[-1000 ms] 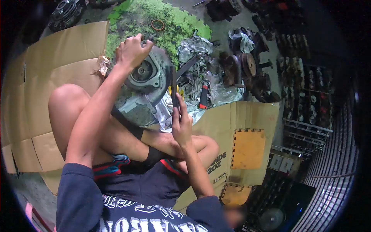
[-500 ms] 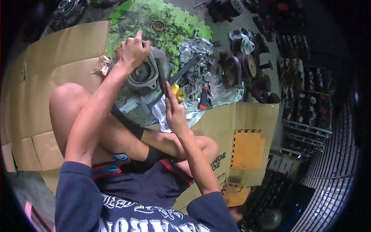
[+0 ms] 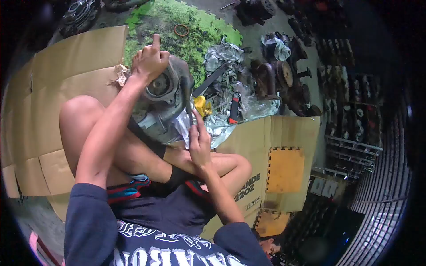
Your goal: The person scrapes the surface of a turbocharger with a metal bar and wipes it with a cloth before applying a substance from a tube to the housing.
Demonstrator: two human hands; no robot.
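The left hand (image 3: 151, 64) is lying over the housing (image 3: 160, 84), left of upper centre, its index finger extending, the others curling. The right hand (image 3: 199, 142), near centre, is pinching a dark bar (image 3: 188, 95) at the housing's right edge.

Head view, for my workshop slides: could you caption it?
Hands at work: left hand over a metal housing, right hand holding a long dark tool.

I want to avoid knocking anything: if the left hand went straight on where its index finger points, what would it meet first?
The left hand seems free to pass over the stained green foam mat, left of the orange ring; its height above the mat is unclear.
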